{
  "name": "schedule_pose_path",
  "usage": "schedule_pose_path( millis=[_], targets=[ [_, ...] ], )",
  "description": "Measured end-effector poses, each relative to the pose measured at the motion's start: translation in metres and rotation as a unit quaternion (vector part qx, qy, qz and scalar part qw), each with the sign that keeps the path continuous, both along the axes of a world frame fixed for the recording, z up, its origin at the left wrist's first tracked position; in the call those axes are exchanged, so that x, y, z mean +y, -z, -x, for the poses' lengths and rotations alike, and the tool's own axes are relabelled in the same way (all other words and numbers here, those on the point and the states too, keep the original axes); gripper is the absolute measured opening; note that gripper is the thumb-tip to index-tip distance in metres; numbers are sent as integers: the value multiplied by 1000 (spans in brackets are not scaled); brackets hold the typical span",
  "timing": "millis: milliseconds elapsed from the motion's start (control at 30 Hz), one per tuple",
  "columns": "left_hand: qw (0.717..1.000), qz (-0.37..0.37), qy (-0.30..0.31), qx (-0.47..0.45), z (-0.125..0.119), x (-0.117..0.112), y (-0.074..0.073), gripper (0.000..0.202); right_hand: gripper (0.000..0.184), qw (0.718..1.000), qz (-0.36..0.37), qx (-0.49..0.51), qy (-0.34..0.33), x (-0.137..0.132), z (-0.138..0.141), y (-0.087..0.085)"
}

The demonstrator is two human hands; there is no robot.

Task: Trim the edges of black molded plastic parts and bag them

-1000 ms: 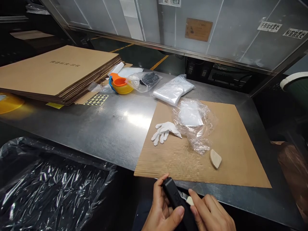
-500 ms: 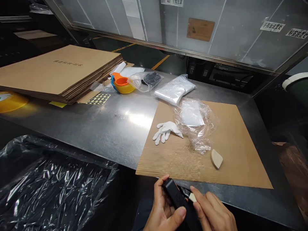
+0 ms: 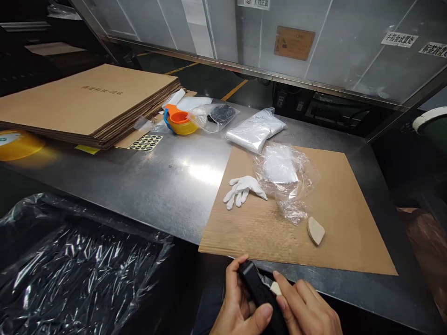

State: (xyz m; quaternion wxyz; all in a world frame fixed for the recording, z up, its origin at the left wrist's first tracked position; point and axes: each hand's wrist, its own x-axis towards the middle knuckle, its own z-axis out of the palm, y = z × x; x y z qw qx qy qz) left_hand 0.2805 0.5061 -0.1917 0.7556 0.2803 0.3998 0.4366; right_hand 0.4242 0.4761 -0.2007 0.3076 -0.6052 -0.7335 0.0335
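At the bottom of the view, my left hand (image 3: 234,304) is closed around a long black plastic-looking part (image 3: 252,278) with rounded edges, thumb on its near side. My right hand (image 3: 309,307) pinches a small cream-coloured piece (image 3: 275,288) against the part's right side, beside a shiny clear or metallic area. The lower end of the black part is hidden by my hands and the frame edge. Just beyond, a beige wedge-shaped pad (image 3: 316,231) lies on a cardboard sheet (image 3: 349,209). A white glove (image 3: 244,188) rests farther left on the same sheet.
Crumpled clear plastic (image 3: 291,209) and white bagged packs (image 3: 253,130) lie past the glove. An orange-yellow tape dispenser (image 3: 185,127), round black stickers (image 3: 145,142) and stacked cardboard (image 3: 87,102) occupy the metal table's (image 3: 167,195) left side. A black plastic-covered bin (image 3: 80,274) stands lower left.
The cream piece and my right fingertips have shifted slightly to the left along the black part. The whole view has also moved a little.
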Motion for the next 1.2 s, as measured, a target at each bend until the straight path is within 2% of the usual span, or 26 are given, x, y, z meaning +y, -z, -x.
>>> schedule_pose_path(
  millis=[400,567,700,867,1033,1100,1200],
  targets=[
    [1000,-1,-3,-2,-3,0,0,75,32,1000,16,-23,3,-1,1,-5],
    [1000,12,-9,-7,-3,-1,-1,75,33,999,25,-22,2,-3,1,-2],
    [1000,11,-17,14,-3,-3,6,76,35,999,42,-13,15,-4,3,2],
    [999,-33,-29,26,-2,-7,16,71,36,995,89,-9,31,-4,-4,10],
    [1000,-23,3,15,0,-3,11,73,32,981,157,115,-17,0,-15,5],
    [1000,-22,9,12,1,-2,9,73,29,960,199,194,-23,3,-16,-2],
    [1000,-11,19,5,1,-1,7,71,26,915,257,311,-23,9,-13,-14]
  ],
)
